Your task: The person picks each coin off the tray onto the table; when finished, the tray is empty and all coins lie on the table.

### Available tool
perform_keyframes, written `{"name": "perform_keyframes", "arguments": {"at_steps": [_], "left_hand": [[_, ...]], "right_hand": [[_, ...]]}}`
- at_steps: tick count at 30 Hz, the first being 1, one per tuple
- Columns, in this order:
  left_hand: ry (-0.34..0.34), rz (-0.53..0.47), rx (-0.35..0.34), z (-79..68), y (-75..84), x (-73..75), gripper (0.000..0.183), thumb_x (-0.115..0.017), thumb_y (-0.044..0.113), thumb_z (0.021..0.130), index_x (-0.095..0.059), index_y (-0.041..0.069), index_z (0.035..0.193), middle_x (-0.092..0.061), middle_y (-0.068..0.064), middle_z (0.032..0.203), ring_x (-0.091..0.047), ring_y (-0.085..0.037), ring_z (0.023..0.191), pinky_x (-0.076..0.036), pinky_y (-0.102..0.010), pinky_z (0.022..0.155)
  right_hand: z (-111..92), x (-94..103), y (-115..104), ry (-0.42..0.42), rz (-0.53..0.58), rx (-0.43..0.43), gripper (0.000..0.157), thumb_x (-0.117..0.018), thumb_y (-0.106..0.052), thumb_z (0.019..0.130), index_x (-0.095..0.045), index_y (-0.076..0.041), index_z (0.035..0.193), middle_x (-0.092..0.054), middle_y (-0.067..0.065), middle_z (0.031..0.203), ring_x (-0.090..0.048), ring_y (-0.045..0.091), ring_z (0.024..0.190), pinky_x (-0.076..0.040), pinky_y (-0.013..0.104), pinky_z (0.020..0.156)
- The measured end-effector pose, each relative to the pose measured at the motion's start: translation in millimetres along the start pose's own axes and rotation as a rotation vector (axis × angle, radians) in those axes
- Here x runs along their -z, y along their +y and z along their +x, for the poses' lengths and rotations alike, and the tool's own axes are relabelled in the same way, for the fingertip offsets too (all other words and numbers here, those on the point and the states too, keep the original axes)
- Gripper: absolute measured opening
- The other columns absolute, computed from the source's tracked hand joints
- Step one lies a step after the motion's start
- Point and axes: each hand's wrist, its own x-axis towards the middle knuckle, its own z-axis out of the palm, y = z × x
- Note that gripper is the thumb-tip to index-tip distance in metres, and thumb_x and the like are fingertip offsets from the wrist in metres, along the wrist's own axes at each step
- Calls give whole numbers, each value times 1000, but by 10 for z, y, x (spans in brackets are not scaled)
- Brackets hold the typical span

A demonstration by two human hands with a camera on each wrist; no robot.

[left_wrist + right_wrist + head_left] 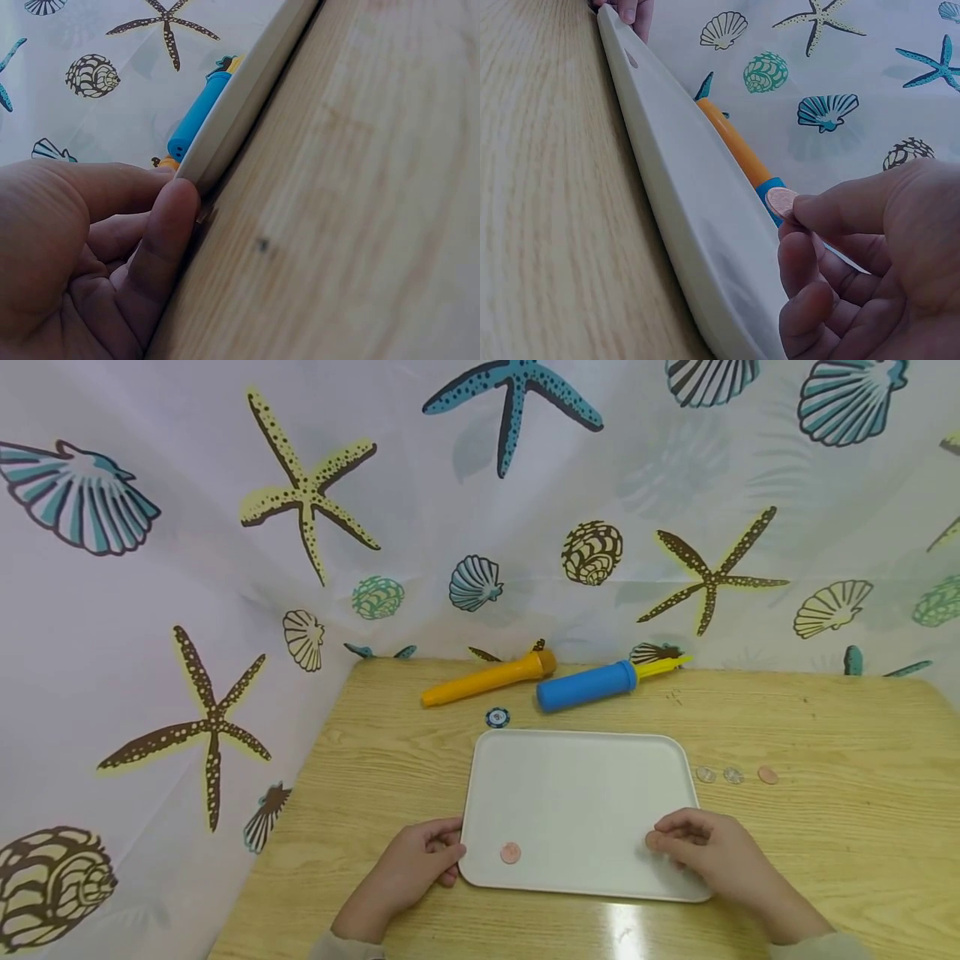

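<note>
A white rectangular tray (577, 802) lies on the wooden table. At its left edge, my left hand (416, 864) pinches the rim between thumb and fingers; the tray's outer side (240, 105) fills the left wrist view's middle. Over the tray's right part, my right hand (705, 847) holds a copper coin (782, 202) between thumb and index finger, raised above the surface. Its other fingers are curled. A second copper coin (511, 853) rests flat inside the tray near the front left corner.
Right of the tray, two silvery coins (732, 775) and a copper coin (767, 774) lie in a row. Behind it are a poker chip (497, 717), an orange toy microphone (487, 683) and a blue balloon pump (588, 685). A patterned curtain (420, 510) hangs at the back.
</note>
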Motion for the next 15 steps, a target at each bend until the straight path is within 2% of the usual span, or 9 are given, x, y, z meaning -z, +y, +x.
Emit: {"name": "perform_keyframes", "arguments": {"at_steps": [8, 15], "left_hand": [[6, 9, -1, -15, 68, -3, 49, -66, 10, 98, -51, -9, 141, -62, -10, 99, -64, -15, 74, -62, -29, 65], [7, 9, 6, -7, 28, -14, 50, -66, 12, 98, -52, -9, 141, -62, -10, 100, -64, -16, 73, -62, -28, 64]], "right_hand": [[-43, 153, 29, 54, -3, -16, 36, -78, -33, 89, -71, -4, 109, -70, 7, 93, -61, 17, 77, -54, 25, 60], [-104, 286, 159, 121, -15, -16, 38, -77, -33, 91, -70, -2, 112, -72, 6, 102, -63, 13, 83, -57, 22, 68]]}}
